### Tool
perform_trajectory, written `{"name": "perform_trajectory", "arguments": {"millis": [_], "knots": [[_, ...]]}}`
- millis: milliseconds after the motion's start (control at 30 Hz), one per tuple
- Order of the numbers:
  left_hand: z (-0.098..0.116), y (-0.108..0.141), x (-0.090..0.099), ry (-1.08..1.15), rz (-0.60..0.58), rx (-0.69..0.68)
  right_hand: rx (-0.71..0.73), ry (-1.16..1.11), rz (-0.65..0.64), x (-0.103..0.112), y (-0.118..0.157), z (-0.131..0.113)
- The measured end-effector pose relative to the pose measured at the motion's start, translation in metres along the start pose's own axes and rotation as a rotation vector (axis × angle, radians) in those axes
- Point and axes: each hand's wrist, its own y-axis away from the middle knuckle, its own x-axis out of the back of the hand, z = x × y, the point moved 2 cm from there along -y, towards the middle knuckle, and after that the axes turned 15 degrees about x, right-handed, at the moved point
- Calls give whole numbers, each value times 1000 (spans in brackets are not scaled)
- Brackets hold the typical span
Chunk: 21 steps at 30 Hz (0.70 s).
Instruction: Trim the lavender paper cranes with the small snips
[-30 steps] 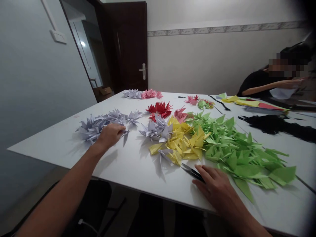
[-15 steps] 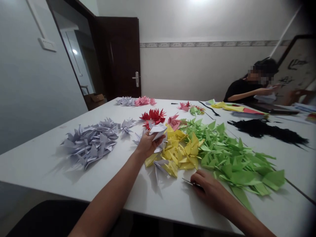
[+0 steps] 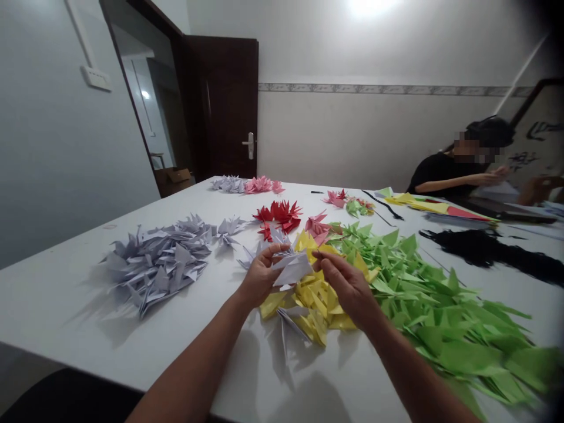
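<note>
Fingers: left fingers (image 3: 277,254) clamped on a folded lilac origami piece (image 3: 293,268); right fingertips (image 3: 321,260) together, just beside its right end, contact unclear.
Piece: held above the table, long axis crosswise between the hands, left hand (image 3: 259,281) nearer.
Beneath: yellow origami pile (image 3: 315,311).
Flanks: lilac origami pile (image 3: 154,267) left, green origami pile (image 3: 453,346) right.

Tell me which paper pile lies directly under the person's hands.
The yellow origami pile, right below the left hand and right hand; the lilac pile lies left, the green pile right.
</note>
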Motion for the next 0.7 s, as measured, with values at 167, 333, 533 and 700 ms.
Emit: {"name": "perform_trajectory", "arguments": {"millis": [167,333,533,700], "knots": [[-10,-4,-3,-149,-8,40,-90,-216,59,-11,21,18],[-13,-2,-11,-56,-28,63,-222,-368,175,-9,21,14],[-17,6,-24,-32,-143,-20,-273,-399,255,-12,23,17],[-18,3,-21,-50,15,-108,-113,-211,112,-13,28,20]]}}
